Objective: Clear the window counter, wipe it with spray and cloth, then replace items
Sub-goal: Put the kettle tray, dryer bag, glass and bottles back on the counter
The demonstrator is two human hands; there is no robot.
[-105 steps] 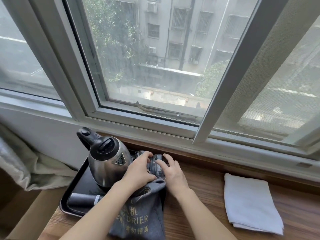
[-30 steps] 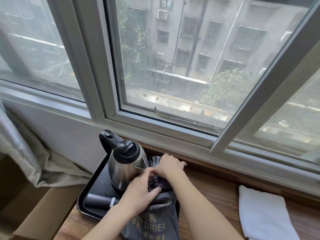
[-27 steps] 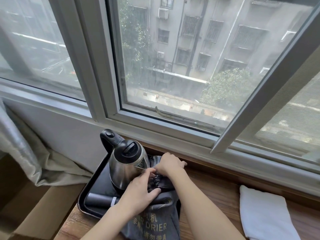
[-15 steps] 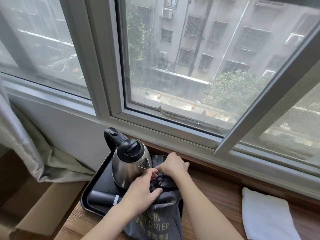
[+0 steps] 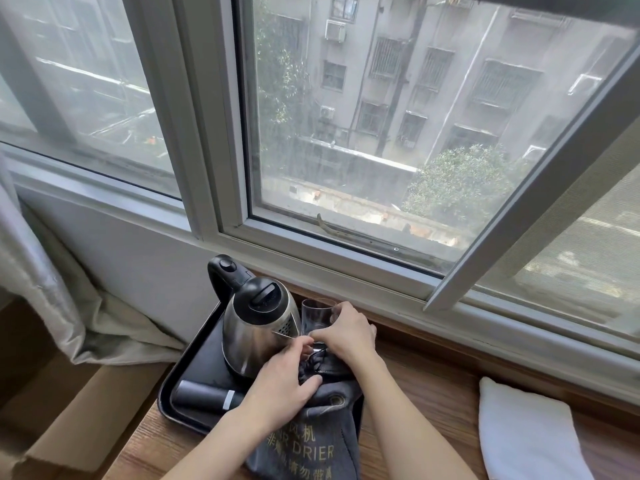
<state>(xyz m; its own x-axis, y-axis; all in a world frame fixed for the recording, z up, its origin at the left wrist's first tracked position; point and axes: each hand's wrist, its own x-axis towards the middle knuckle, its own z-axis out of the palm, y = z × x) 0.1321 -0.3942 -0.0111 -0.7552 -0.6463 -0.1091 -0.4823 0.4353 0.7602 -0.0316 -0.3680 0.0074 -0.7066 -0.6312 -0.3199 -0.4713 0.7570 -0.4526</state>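
Observation:
A black tray (image 5: 194, 358) sits at the left end of the wooden window counter (image 5: 433, 403). On it stand a steel kettle (image 5: 256, 327) with a black lid and handle, a clear glass (image 5: 317, 315) and a dark cylinder (image 5: 204, 398) lying on its side. A grey hair-drier bag (image 5: 311, 448) lies over the tray's front right edge. My right hand (image 5: 346, 334) grips the glass beside the kettle. My left hand (image 5: 284, 382) pinches the dark drawstring at the bag's mouth. A folded white cloth (image 5: 526, 434) lies on the counter to the right.
The window frame (image 5: 346, 258) runs close behind the tray, with an open sash (image 5: 519, 202) slanting above the counter on the right. A grey curtain (image 5: 45, 289) hangs at the left over a cardboard box (image 5: 69, 420) below counter level.
The glass now shows upright above my right hand beside the kettle; it was hidden half a second ago. My left hand stays at the bag's mouth. The view has drifted left.

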